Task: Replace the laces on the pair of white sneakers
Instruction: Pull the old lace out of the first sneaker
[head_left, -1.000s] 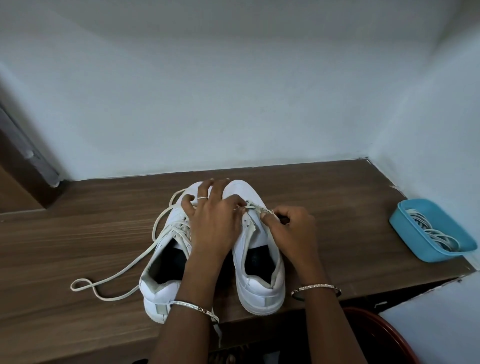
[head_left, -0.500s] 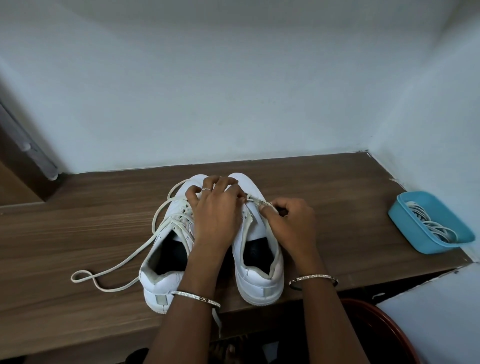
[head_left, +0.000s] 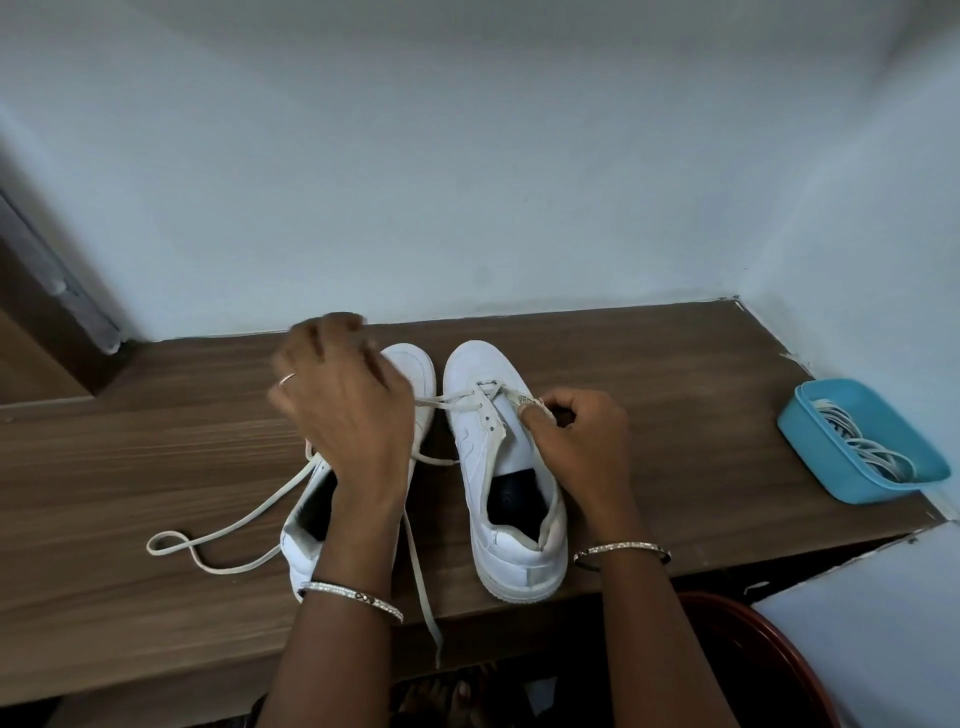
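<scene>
Two white sneakers stand side by side on the wooden table (head_left: 649, 395), toes toward the wall. The right sneaker (head_left: 498, 467) is in full view. My left hand (head_left: 343, 405), blurred, hovers over the left sneaker (head_left: 410, 366) and hides its middle. It grips a cream lace (head_left: 441, 401) stretched tight from the right sneaker's front eyelets. My right hand (head_left: 576, 441) pinches the other part of that lace beside the right eyelet row. One strand hangs over the table's front edge. The left sneaker's loose lace (head_left: 218, 535) loops across the table to the left.
A blue tray (head_left: 815, 454) holding white laces (head_left: 862, 449) sits at the table's right end by the wall corner. A red-brown basin (head_left: 753, 654) stands on the floor below right. Bare toes (head_left: 447, 696) show under the table edge.
My left hand has lifted off the sneaker toes and swung left, drawing the lace out sideways from the right sneaker. My right hand keeps its pinch at the eyelets.
</scene>
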